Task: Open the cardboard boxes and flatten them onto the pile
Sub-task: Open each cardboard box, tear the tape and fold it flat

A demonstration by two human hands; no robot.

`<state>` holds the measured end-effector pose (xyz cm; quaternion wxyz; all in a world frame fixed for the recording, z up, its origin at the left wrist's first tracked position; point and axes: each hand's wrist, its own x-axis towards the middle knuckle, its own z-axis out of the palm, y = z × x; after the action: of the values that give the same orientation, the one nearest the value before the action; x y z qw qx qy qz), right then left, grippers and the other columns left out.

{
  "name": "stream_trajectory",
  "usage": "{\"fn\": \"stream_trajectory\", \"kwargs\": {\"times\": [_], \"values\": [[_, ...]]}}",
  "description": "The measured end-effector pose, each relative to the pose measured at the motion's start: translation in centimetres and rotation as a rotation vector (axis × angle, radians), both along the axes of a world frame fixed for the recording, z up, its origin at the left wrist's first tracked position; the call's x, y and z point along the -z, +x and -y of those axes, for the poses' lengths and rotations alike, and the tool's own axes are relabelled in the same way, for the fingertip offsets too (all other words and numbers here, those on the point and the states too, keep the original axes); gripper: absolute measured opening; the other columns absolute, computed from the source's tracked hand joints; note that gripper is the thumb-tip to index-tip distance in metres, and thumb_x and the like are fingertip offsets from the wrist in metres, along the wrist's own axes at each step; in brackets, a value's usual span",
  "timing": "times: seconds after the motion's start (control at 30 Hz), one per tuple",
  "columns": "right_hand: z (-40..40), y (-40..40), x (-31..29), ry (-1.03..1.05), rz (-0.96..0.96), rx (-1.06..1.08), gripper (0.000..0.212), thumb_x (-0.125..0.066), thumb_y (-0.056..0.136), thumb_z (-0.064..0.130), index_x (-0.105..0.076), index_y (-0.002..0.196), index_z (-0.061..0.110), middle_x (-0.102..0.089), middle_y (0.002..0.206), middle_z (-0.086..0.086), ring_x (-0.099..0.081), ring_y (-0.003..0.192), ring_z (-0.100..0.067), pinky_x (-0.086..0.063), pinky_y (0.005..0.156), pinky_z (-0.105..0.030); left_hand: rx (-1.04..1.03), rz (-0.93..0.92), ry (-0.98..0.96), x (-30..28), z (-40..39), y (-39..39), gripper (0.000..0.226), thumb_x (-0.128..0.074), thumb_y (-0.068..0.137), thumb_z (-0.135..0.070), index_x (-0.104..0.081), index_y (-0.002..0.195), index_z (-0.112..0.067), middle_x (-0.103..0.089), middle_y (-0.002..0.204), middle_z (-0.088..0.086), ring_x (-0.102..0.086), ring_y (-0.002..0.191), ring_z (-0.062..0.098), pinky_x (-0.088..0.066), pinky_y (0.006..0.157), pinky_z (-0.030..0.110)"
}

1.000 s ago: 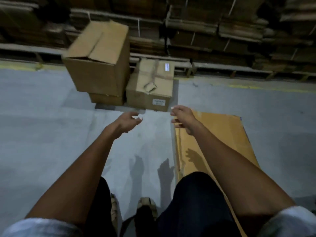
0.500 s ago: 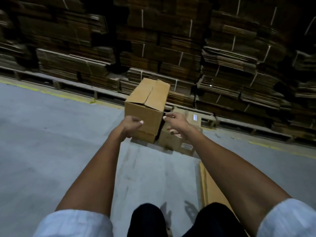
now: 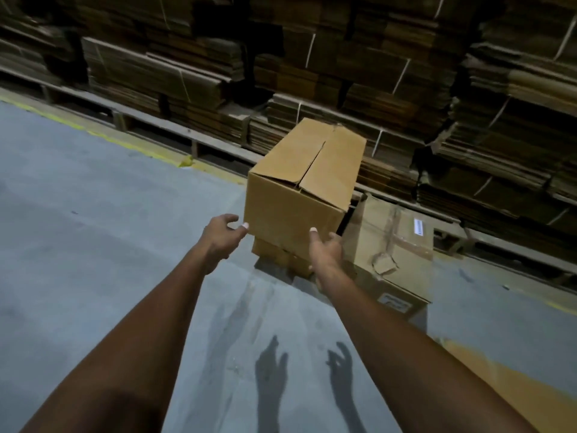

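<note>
— So where's the box (image 3: pixel 299 195)?

— On top of a smaller box (image 3: pixel 274 256) on the grey floor (image 3: pixel 109 229), flaps closed, just in front of the pallets (image 3: pixel 218 145) of bundled cardboard.

— And the hands?

— Both are out at its near face. The left hand (image 3: pixel 220 235) is at the lower left corner, fingers loosely curled, thumb tip just at the edge — gripping nothing. The right hand (image 3: pixel 324 248) lies against the front near the lower right corner, fingers spread and relaxed, not clasping.

— Anything beside it?

— A taped box (image 3: pixel 393 254) with a torn top sits to the right, touching or nearly so — and flat cardboard (image 3: pixel 505 398) lies on the floor at the lower right.
</note>
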<state>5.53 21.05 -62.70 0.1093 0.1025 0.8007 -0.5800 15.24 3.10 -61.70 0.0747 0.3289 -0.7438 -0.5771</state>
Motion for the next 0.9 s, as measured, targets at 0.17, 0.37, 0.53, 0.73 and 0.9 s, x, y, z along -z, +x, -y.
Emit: {"fn": "stream_trajectory", "kwargs": {"times": [0.17,0.37,0.53,0.73,0.9], "values": [[0.7,-4.8,5.5,0.062,0.087,-0.043,0.063,-0.047,0.102,0.053,-0.038,0.152,0.015,-0.043,0.152,-0.009,-0.047,0.134,-0.034,-0.045,0.109,-0.046,-0.055,0.052,0.176,6.6,-0.3,-6.0,0.069,-0.059,0.099,-0.039,-0.025,0.156,-0.017,-0.059,0.133,0.019,-0.062,0.107,0.032,-0.052,0.079,0.044],[2.4,-9.6,13.0,-0.203,0.199,0.205,0.099,-0.016,0.084,0.088,-0.026,0.157,0.022,-0.035,0.160,-0.007,-0.040,0.141,-0.035,-0.034,0.114,-0.055,-0.190,0.067,0.324,11.0,0.8,-12.6,0.070,-0.043,0.101,-0.054,-0.012,0.158,-0.028,-0.038,0.156,0.013,-0.055,0.126,0.036,-0.052,0.088,0.048],[2.5,-10.6,17.8,-0.648,0.412,0.401,0.099,-0.028,0.080,0.092,-0.009,0.161,0.038,-0.019,0.168,-0.005,-0.030,0.149,-0.034,-0.025,0.121,-0.050,-0.211,0.096,0.384,16.2,2.7,-15.5,0.064,-0.031,0.100,-0.064,-0.019,0.156,-0.035,-0.035,0.157,0.012,-0.050,0.130,0.040,-0.053,0.081,0.047],[4.1,-12.4,20.0,-0.886,0.402,0.521,0.093,-0.045,0.077,0.088,-0.019,0.157,0.048,-0.026,0.165,-0.007,-0.036,0.145,-0.036,-0.024,0.117,-0.054,-0.319,0.080,0.514,20.7,4.1,-17.5,0.066,-0.028,0.097,-0.069,-0.019,0.155,-0.039,-0.028,0.160,0.013,-0.046,0.133,0.043,-0.049,0.100,0.058],[5.1,-14.6,21.0,-0.787,0.269,0.591,0.077,-0.043,0.080,0.084,-0.039,0.145,0.044,-0.038,0.156,0.001,-0.034,0.145,-0.030,-0.027,0.117,-0.055,-0.382,0.009,0.672,21.5,3.9,-20.0,0.078,-0.026,0.092,-0.077,-0.020,0.156,-0.033,-0.028,0.160,0.016,-0.042,0.136,0.045,-0.046,0.104,0.059]]}}
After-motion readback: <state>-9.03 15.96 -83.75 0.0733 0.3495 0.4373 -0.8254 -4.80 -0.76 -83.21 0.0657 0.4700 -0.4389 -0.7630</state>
